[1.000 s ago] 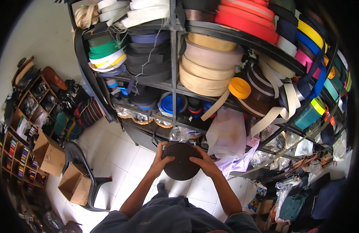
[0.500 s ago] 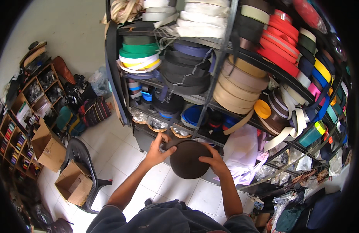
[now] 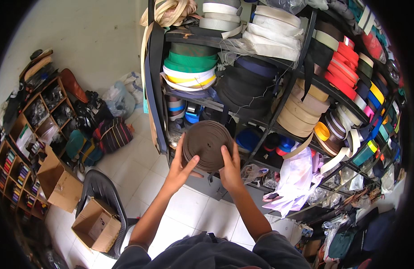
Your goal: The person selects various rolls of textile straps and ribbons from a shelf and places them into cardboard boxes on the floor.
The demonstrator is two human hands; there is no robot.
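Between my two hands I hold a roll of dark brown webbing [image 3: 207,145], its flat coiled face turned up toward me. My left hand [image 3: 176,169] grips the roll's left edge, with the thumb resting on the coil. On the opposite edge my right hand [image 3: 230,167] closes round it, thumb also on the face. The roll hangs in front of the shelf rack [image 3: 191,39]. Close beyond it are stacked black webbing rolls [image 3: 245,92] and a green roll [image 3: 192,62]. A blue roll [image 3: 248,138] lies on a lower shelf to the right, partly hidden.
Beige rolls [image 3: 301,114] and red rolls [image 3: 343,67] fill shelves on the right. A pale lilac plastic bag [image 3: 294,179] hangs below them. At left stand a black plastic chair [image 3: 99,186] bearing an open cardboard box [image 3: 98,226], and a wooden cubby shelf [image 3: 43,112].
The brown roll has risen closer to the shelves and tipped, so its coiled face now shows clearly. Both hands have moved up with it. The view has shifted leftward.
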